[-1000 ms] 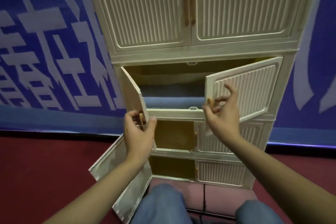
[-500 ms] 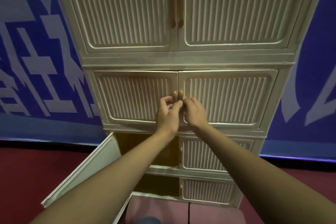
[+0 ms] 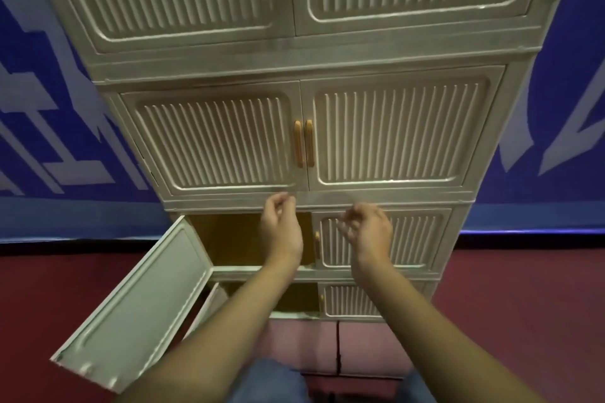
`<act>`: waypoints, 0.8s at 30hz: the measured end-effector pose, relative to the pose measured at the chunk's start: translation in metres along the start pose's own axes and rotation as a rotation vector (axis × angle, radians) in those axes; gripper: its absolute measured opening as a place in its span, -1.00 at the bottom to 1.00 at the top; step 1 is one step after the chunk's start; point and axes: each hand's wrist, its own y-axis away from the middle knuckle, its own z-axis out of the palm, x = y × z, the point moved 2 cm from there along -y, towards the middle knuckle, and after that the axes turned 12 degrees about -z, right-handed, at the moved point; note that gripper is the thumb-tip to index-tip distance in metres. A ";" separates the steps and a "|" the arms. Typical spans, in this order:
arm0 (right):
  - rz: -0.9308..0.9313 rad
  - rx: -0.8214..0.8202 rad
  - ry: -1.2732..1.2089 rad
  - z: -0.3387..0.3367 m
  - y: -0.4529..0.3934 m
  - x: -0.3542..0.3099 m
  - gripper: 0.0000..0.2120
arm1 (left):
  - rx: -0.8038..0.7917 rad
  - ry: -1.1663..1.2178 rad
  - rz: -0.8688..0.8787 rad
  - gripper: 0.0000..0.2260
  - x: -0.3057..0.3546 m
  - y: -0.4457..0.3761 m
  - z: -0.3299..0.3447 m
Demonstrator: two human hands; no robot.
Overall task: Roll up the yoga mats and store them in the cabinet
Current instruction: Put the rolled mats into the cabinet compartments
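Observation:
A tall cream cabinet [image 3: 294, 56] with ribbed doors fills the view. The two doors of its second tier [image 3: 393, 134] stand closed, their wooden handles [image 3: 303, 143] side by side. My left hand [image 3: 280, 229] and my right hand [image 3: 368, 231] hover just below those doors, apart from the handles, fingers loosely curled and holding nothing. No yoga mat shows; whatever lies behind the closed doors is hidden.
The left door of the third tier [image 3: 140, 301] hangs wide open toward me, showing an empty yellow-brown compartment [image 3: 229, 239]. The tier below has its left door open too. Dark red floor [image 3: 523, 304], a pink mat [image 3: 360, 343] under my knees, a blue banner wall [image 3: 49, 108] behind.
Both doors of the second tier swung shut, hiding the blue roll inside. My hands then let go of the handles and dropped lower and apart.

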 end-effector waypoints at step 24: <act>0.544 -0.117 0.388 -0.179 0.027 0.083 -0.83 | -0.157 -0.578 -0.206 -0.14 -0.114 -0.053 0.054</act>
